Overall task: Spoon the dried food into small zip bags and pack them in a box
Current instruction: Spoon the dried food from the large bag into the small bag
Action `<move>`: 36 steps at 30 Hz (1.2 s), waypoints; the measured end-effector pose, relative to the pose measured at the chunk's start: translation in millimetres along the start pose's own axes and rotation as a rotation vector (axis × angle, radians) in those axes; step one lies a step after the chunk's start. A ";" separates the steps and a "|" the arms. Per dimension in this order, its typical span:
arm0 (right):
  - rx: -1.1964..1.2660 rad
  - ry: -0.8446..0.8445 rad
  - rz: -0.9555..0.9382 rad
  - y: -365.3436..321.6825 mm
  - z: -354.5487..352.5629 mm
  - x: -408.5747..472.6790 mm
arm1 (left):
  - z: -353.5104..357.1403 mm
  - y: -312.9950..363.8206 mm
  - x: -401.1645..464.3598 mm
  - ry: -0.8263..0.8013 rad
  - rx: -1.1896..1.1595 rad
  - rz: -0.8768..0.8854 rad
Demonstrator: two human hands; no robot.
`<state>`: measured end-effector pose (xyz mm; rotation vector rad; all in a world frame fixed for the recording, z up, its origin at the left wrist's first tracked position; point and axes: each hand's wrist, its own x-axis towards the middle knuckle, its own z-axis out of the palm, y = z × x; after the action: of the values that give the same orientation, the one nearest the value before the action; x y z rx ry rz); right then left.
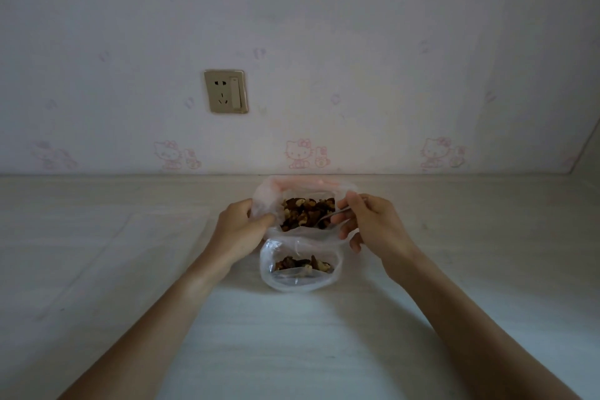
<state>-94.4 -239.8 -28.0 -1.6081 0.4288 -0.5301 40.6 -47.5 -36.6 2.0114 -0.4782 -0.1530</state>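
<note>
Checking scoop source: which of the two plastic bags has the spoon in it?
The far bag, nearer the wall and fuller of dried food; the right hand dips the spoon into it. The near bag holds little.

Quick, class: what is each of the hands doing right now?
Left hand: grips the edge of the large plastic bag.
Right hand: holds the spoon, its bowl in the dried food.

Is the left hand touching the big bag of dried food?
Touching. The head view shows the left hand gripping the near-left rim of the big bag, fingers curled over the plastic.
</note>
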 end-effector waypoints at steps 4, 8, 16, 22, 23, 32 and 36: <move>0.020 -0.044 0.044 -2.8 -1.2 -0.4 | 0.0 1.1 -1.2 -0.019 -0.132 0.006; 0.079 -0.001 0.064 -5.3 -3.4 0.2 | 2.8 1.8 -2.3 -0.020 -0.172 0.030; 0.159 -0.013 0.119 -0.8 -6.5 2.5 | 2.4 9.3 -6.5 -0.013 -0.184 0.077; 0.230 0.012 0.135 -2.1 -11.1 4.2 | -3.4 13.5 -8.3 -0.010 -0.133 0.099; 0.248 0.020 0.123 -3.8 -12.3 4.4 | -5.3 14.3 -8.3 -0.005 -0.119 0.097; 0.329 0.070 0.015 -17.9 -21.7 3.9 | -25.9 10.0 -25.9 -0.037 0.182 -0.009; 0.311 0.035 0.008 -21.2 -21.1 1.9 | -29.4 11.8 -42.3 -0.162 0.191 -0.021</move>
<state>-105.5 -255.9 -5.4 -1.2993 0.3590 -0.5886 7.8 -11.3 -16.4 2.2010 -0.5931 -0.2938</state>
